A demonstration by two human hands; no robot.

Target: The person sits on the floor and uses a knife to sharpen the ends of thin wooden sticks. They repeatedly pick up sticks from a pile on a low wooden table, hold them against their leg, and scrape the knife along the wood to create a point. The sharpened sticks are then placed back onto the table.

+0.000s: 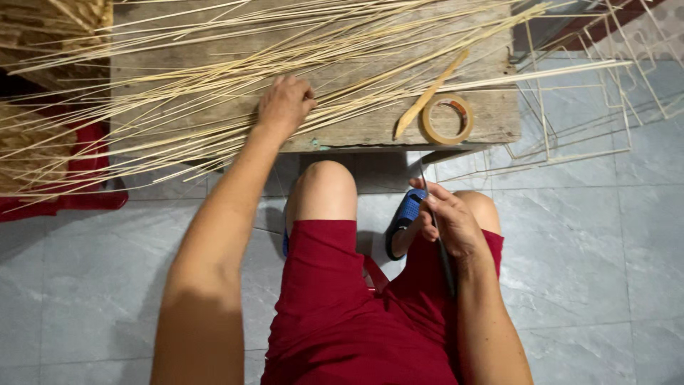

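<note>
My left hand (284,105) reaches forward onto a low wooden board (491,117) and closes its fingers on thin pale bamboo sticks (214,78) that lie fanned across it. My right hand (449,221) rests over my right knee and grips a long thin dark blade (443,246), its tip pointing up toward the board. I sit with red shorts and bare knees below the board.
A roll of brown tape (447,119) and a flat bamboo sliver (427,96) lie on the board's right end. Thin stick frames (584,107) lean at the right. Red cloth (64,192) lies at the left on a grey tiled floor. A blue sandal (406,214) is on my foot.
</note>
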